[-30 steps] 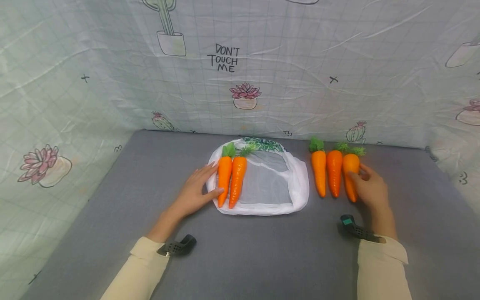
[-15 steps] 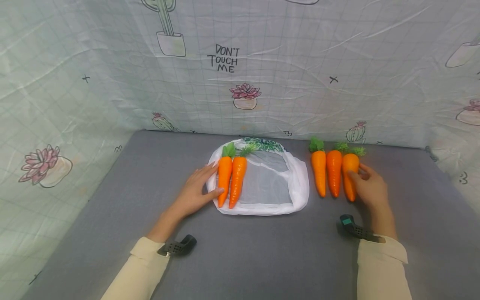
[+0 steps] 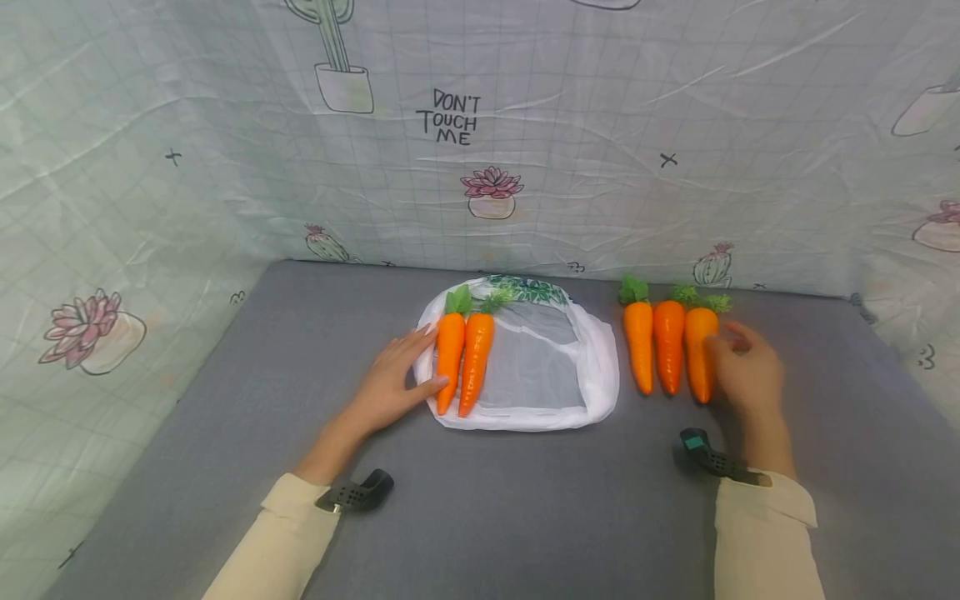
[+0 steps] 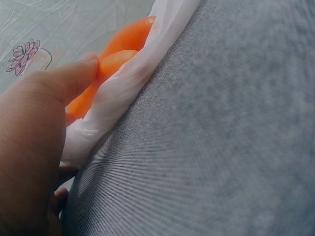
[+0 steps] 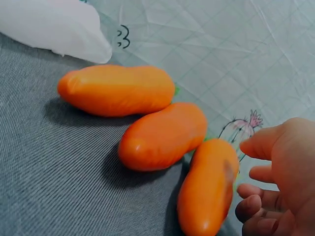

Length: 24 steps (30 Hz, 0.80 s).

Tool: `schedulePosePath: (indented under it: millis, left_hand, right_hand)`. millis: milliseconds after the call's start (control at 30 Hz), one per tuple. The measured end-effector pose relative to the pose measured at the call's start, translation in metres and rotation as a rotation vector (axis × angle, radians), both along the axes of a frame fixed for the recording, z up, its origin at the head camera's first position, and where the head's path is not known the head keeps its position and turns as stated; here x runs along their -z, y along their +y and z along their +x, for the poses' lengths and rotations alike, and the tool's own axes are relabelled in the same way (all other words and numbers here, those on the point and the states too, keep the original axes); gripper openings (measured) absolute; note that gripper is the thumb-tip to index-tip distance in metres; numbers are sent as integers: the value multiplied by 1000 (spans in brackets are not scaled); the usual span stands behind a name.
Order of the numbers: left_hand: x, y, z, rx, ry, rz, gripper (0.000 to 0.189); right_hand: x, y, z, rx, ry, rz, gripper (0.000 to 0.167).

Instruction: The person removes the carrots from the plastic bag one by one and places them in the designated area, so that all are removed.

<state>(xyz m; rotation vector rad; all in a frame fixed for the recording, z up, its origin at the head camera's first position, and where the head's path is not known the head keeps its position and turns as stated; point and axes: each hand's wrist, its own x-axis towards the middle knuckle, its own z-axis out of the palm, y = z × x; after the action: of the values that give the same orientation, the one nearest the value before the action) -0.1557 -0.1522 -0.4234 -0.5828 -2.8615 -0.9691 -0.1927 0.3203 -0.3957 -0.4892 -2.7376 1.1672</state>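
A white bag [image 3: 600, 367] with a wide rolled rim lies mid-table, with two orange carrots at its left side, the outer carrot [image 3: 451, 354] and the inner carrot [image 3: 476, 358]. My left hand [image 3: 393, 375] rests by the bag's left rim, its thumb touching the outer carrot; its fingertips lie along the rim, partly hidden in the left wrist view. On the right lie a left carrot [image 3: 638, 342], a middle carrot [image 3: 669, 342] and a right carrot [image 3: 701, 350]. Beside the right carrot is my right hand [image 3: 750, 367], fingers loosely bent; the right wrist view shows a gap between them.
A grey cloth [image 3: 510, 508] covers the table. Light patterned sheeting [image 3: 600, 150] hangs at the back and on both sides, just behind the carrots' green tops. Bare grey cloth separates the bag from the right-hand carrots.
My right hand has let go of the right carrot and shifted slightly right of it. The left hand, bag and carrots on it look unmoved.
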Motion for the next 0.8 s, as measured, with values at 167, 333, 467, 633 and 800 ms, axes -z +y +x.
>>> schedulePosePath:
  millis: [167, 333, 467, 633, 800]
  left_hand:
    - [0, 0, 0, 3, -1, 5, 77]
    - [-2, 0, 1, 5, -6, 21, 76]
    - [-2, 0, 2, 5, 1, 22, 76]
    - [-2, 0, 2, 0, -2, 15, 76]
    - [-2, 0, 2, -1, 0, 14, 76]
  right_hand:
    - [-9, -4, 1, 94, 25, -93, 60]
    - [-21, -16, 1, 133, 50, -128, 57]
    - [-30, -29, 0, 148, 80, -127, 55]
    - [-42, -49, -1, 122, 105, -120, 55]
    - [-50, -72, 0, 52, 138, -93, 55]
